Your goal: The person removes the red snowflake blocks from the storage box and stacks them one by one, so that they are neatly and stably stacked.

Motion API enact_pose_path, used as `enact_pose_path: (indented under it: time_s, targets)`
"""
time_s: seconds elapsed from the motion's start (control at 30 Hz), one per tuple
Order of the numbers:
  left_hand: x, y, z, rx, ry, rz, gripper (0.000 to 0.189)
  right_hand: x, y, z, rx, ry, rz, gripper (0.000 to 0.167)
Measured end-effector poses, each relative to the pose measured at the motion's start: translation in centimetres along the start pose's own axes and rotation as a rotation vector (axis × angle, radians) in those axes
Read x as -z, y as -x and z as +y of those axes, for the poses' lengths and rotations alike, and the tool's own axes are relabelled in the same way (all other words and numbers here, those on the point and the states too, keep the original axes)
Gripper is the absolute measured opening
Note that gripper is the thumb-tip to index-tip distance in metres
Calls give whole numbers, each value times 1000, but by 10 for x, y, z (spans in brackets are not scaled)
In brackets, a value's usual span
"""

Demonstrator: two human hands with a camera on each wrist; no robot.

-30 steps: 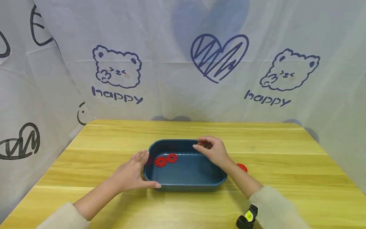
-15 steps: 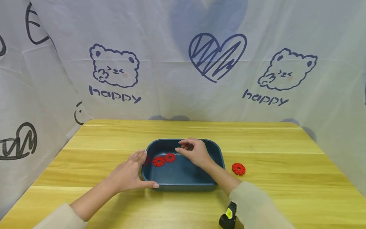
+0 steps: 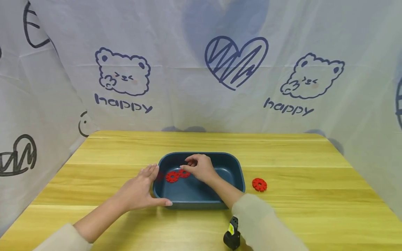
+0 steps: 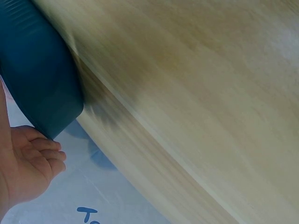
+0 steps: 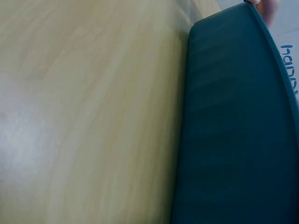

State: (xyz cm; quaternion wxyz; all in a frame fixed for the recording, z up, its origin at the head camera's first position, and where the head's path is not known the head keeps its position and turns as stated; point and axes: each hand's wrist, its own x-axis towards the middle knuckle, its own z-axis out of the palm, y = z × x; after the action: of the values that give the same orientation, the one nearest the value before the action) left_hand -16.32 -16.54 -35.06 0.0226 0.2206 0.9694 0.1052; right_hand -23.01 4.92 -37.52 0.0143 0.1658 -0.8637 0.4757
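A dark blue-green basin [image 3: 201,193] stands on the table, with two red notched plastic discs lying in its left part. The left disc [image 3: 172,176] is in full view; the other disc [image 3: 184,173] is partly covered by my right hand [image 3: 201,169]. That hand is inside the basin, thumb and index fingertips apart just above this disc, and no held object shows. My left hand [image 3: 138,190] rests against the basin's left end, fingers at the rim and thumb along the front wall. In the left wrist view its fingers [image 4: 53,156] touch the basin's corner.
Another red disc [image 3: 259,184] lies on the wooden table [image 3: 298,209] to the right of the basin. A white cloth [image 3: 179,87] with printed drawings hangs behind. A small black device [image 3: 232,235] is at the right sleeve.
My right hand has moved left across the basin and come down close to the right-hand disc. The disc outside the basin has come into full view. My left hand has stayed at the basin's end.
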Motion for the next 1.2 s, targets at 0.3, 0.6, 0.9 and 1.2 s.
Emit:
enact_pose_path:
  time_s: [0.3,0.6,0.9,1.2]
  targets:
    - [0,-1,0,-1,3,11,114,-8,-3,9,-83,113,-40,29]
    - [-1,-1,0,-4,2,15,113,-11,-4,14,-119,265,-62,27]
    - [-2,0,-1,-10,-3,29,112,-13,-5,12,-112,318,-93,27]
    - [-1,0,0,-4,5,26,113,-12,-4,12,-97,329,-89,25]
